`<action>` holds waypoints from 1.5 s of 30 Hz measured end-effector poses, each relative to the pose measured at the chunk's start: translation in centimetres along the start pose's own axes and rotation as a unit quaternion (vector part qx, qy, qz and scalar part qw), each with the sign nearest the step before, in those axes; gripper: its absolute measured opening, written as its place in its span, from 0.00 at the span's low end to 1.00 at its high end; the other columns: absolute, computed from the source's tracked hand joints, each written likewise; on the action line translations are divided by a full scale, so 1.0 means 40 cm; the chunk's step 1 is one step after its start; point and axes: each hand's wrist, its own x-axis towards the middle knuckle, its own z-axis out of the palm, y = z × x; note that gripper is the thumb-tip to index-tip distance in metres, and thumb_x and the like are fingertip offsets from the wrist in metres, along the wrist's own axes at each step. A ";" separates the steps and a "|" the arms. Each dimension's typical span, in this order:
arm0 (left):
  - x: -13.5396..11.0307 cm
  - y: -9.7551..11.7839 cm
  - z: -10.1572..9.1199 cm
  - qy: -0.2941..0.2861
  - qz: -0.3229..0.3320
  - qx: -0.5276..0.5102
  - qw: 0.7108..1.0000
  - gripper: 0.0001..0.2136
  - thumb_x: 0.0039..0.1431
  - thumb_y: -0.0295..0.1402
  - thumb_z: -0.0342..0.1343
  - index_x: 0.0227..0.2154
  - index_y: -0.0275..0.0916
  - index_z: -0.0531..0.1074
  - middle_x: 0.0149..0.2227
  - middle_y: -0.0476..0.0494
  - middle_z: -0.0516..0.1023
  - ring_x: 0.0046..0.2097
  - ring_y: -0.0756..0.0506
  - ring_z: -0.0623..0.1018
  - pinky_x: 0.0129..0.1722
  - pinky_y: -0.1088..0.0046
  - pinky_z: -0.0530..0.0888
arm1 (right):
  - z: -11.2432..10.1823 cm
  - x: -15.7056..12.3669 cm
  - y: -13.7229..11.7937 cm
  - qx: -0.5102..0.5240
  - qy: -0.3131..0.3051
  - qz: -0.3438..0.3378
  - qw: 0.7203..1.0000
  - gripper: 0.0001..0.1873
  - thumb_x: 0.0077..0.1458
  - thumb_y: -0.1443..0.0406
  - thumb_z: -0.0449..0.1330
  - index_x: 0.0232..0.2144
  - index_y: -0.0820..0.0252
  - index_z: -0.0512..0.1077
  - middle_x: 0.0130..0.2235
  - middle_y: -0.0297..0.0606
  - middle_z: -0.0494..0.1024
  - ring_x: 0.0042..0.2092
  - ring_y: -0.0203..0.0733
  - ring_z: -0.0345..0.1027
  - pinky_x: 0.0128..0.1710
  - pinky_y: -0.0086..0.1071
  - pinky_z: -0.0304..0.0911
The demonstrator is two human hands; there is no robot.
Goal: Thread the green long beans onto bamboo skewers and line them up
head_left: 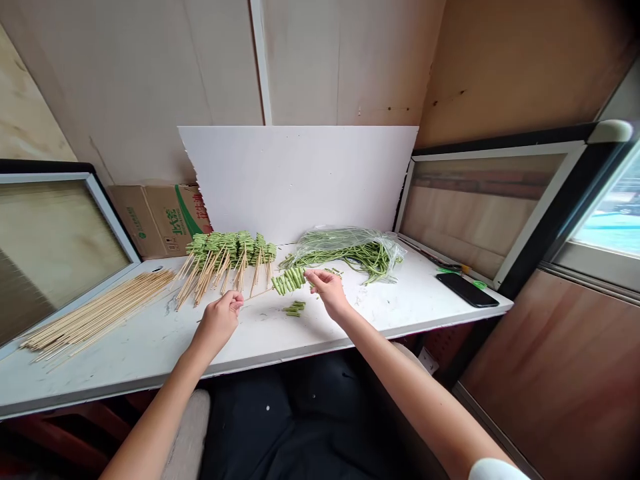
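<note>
My left hand [221, 321] is closed round the bare end of a thin wooden skewer [260, 293], held above the white table. Short cut pieces of green bean [289, 281] are threaded crosswise along the skewer's other half. At that far end my right hand [327, 290] pinches with thumb and fingers; it seems to grip the last bean piece, though the fingers partly hide it. Below, a few loose cut bean pieces [295, 309] lie on the table. More small pieces show just behind my right hand.
Finished bean skewers [227, 250] are piled at the back left. Bare skewers [100, 310] lie fanned at far left. A clear plastic bag of long green beans [350, 253] sits at the back. A black phone [467, 290] rests at right. Behind stand a cardboard box [163, 220] and white board [305, 177].
</note>
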 end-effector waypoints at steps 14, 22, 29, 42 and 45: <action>0.003 -0.018 0.005 0.036 -0.016 0.028 0.999 0.07 0.63 0.34 0.50 0.36 0.44 0.74 0.27 0.47 0.79 0.31 0.42 0.80 0.35 0.71 0.73 | 0.006 -0.001 0.046 -0.010 -0.030 0.011 0.999 0.23 0.50 0.45 0.74 0.36 0.56 0.85 0.44 0.43 0.85 0.45 0.47 0.74 0.33 0.34 0.66; 0.014 -0.003 -0.028 0.035 -0.032 0.020 0.999 0.07 0.62 0.35 0.49 0.34 0.43 0.72 0.25 0.47 0.78 0.29 0.43 0.79 0.34 0.70 0.71 | -0.026 -0.010 0.113 -0.500 -0.100 -0.193 0.838 0.16 0.71 0.61 0.58 0.44 0.59 0.85 0.46 0.52 0.83 0.53 0.58 0.67 0.55 0.49 0.61; 0.012 0.001 -0.023 0.027 -0.034 0.006 0.999 0.07 0.61 0.34 0.49 0.35 0.43 0.72 0.25 0.47 0.78 0.30 0.43 0.79 0.36 0.70 0.71 | -0.026 -0.012 0.127 -0.606 -0.136 -0.186 0.761 0.14 0.70 0.62 0.61 0.37 0.58 0.86 0.43 0.52 0.82 0.52 0.59 0.64 0.50 0.45 0.58; 0.011 0.008 -0.021 0.020 -0.028 -0.010 0.999 0.06 0.64 0.34 0.49 0.34 0.43 0.71 0.25 0.48 0.76 0.29 0.44 0.77 0.34 0.71 0.70 | -0.062 0.046 0.093 -0.239 -0.082 -0.072 0.965 0.18 0.58 0.49 0.69 0.40 0.57 0.83 0.40 0.44 0.85 0.41 0.49 0.73 0.43 0.40 0.65; 0.012 0.011 -0.021 0.022 -0.025 -0.014 0.999 0.06 0.64 0.34 0.49 0.35 0.43 0.71 0.25 0.48 0.76 0.28 0.44 0.76 0.34 0.71 0.70 | -0.075 0.058 0.062 -0.090 -0.066 -0.008 0.994 0.28 0.50 0.40 0.71 0.37 0.57 0.80 0.36 0.40 0.82 0.37 0.43 0.70 0.37 0.35 0.63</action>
